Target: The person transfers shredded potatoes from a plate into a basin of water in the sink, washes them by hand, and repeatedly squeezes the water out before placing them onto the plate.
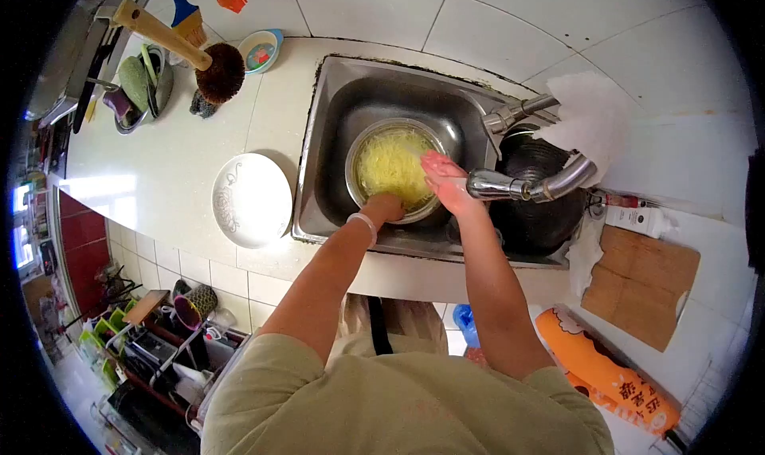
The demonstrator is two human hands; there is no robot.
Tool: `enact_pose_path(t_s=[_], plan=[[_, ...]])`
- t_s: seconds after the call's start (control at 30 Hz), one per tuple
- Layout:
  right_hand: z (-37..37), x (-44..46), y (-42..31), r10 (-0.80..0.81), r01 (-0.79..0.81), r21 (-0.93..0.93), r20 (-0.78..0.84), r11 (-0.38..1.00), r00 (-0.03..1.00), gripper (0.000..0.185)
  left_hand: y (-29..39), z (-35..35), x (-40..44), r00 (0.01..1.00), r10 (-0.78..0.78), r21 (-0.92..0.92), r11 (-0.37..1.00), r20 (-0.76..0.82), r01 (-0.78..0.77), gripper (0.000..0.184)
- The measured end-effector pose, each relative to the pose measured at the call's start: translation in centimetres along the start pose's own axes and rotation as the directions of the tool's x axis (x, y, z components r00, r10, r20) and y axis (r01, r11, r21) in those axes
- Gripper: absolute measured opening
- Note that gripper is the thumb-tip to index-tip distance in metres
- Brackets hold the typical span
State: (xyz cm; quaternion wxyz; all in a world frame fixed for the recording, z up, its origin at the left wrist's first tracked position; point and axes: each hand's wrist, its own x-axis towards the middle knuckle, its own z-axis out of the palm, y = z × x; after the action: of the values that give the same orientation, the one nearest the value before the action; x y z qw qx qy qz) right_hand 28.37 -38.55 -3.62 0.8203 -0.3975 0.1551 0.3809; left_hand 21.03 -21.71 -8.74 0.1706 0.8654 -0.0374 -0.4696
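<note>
A round metal bowl (351,186) full of pale yellow shreds (390,164), which look like shredded potato, stands in the steel sink (331,128). My left hand (386,207), with a pale band on the wrist, reaches over the bowl's near rim; its fingers are down among the shreds and mostly hidden. At the bowl's right side is my right hand (446,182), its fingers stretched out toward the shreds and holding nothing. The faucet head (492,185) is right beside that hand.
Left of the sink, a white plate (252,200) lies on the counter. Behind it are a small blue-rimmed bowl (275,50), a hanging round brush (220,73) and a container of vegetables (147,88). A dark wok (535,180) stands right of the faucet, near brown cardboard (641,284).
</note>
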Motion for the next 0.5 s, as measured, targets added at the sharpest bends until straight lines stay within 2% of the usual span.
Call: enact_pose_path(t_s=[0.03,0.1,0.13,0.17,0.23,0.3,0.37,0.4,0.43,0.47,0.5], plan=[[-1.5,0.7,0.9,-0.007,0.007,-0.002,-0.007,1.0,1.0,0.049,0.3,-0.3,-0.4,0.998,0.062,-0.002,0.998,-0.034,-0.062,0.03],[-3.1,1.8,2.0,-0.036,0.058,0.152,-0.144,0.987,0.989,0.045,1.2,-0.8,-0.8,0.989,0.128,-0.003,0.992,-0.073,-0.129,0.03],[0.1,0.7,0.4,-0.021,0.064,0.335,-0.131,0.94,0.991,0.044,1.4,-0.7,-1.1,0.971,0.215,-0.088,0.97,-0.106,-0.225,0.028],[0.8,0.6,0.3,-0.02,0.062,0.334,-0.128,0.941,0.992,0.044,1.4,-0.6,-1.4,0.945,0.295,-0.169,0.933,-0.142,-0.317,0.027],[1.3,-0.2,0.7,0.053,-0.026,0.176,-0.15,0.984,0.987,0.042,0.6,1.0,-0.7,0.956,0.255,-0.144,0.951,-0.142,-0.275,0.024],[1.8,-1.2,-0.2,0.07,-0.047,0.144,-0.16,0.989,0.985,0.04,-0.1,1.5,0.6,0.962,0.224,-0.108,0.964,-0.154,-0.242,0.021],[1.3,-1.2,-0.8,0.097,-0.08,0.108,-0.166,0.991,0.981,0.038,-1.0,1.7,1.7,0.959,0.213,0.035,0.977,-0.187,-0.21,0.021],[-0.9,-0.8,-0.9,-0.013,0.038,0.075,-0.308,0.996,0.951,0.03,-0.9,1.1,1.0,0.961,0.209,0.028,0.978,-0.184,-0.207,0.021],[-1.4,-1.0,-1.4,-0.126,0.153,0.027,-0.441,0.988,0.889,0.022,-0.7,-0.1,0.0,0.959,0.16,-0.128,0.973,-0.234,-0.194,0.021],[-1.8,-1.1,-2.4,-0.13,0.157,0.025,-0.438,0.987,0.89,0.022,-0.3,-1.7,-0.7,0.953,0.105,-0.277,0.943,-0.285,-0.187,0.023],[-0.3,-1.9,-4.3,-0.104,0.204,0.2,-0.418,0.958,0.902,0.021,-0.3,-1.5,0.2,0.952,0.104,-0.277,0.943,-0.288,-0.187,0.023]])
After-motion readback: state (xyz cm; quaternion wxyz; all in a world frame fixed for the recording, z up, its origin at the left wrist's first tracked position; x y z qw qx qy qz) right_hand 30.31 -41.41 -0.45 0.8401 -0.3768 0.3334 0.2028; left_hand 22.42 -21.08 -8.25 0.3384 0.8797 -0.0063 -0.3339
